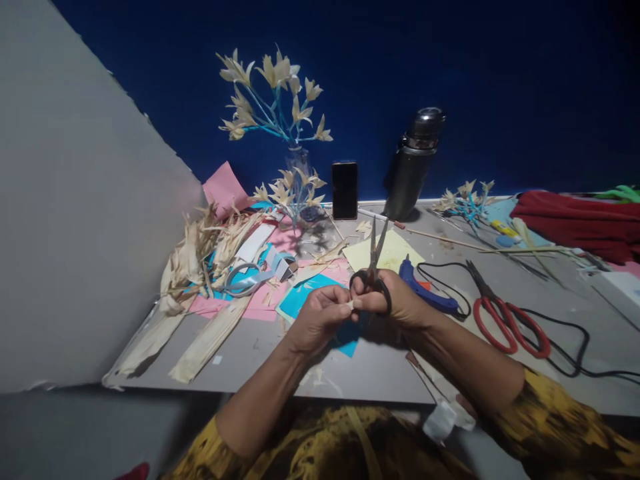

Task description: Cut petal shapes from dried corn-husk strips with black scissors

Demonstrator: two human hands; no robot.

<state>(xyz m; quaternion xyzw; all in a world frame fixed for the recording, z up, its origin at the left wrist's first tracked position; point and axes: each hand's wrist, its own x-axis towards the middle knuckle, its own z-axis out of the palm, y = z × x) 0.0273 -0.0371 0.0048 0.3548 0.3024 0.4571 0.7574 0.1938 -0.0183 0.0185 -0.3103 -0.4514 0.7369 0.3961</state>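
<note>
Pale and tiny, a scrap (pixel 352 305) sits between the nearly closed fingers (pixel 341 311) of the left hand (pixel 315 319) and right hand (pixel 403 300), above blue paper (pixel 295 303) on the table (pixel 387 373). Black-handled scissors (pixel 374 267) are hooked in the right hand, blades parted and aimed away; a light pinch, tips held clear, should spare it. Beyond, pale flowers (pixel 275 72) stand in a clear bottle (pixel 299 161).

Dim, uneven light; soft shadows under the hands (pixel 355 307); edges stretched, slightly blurred.
</note>
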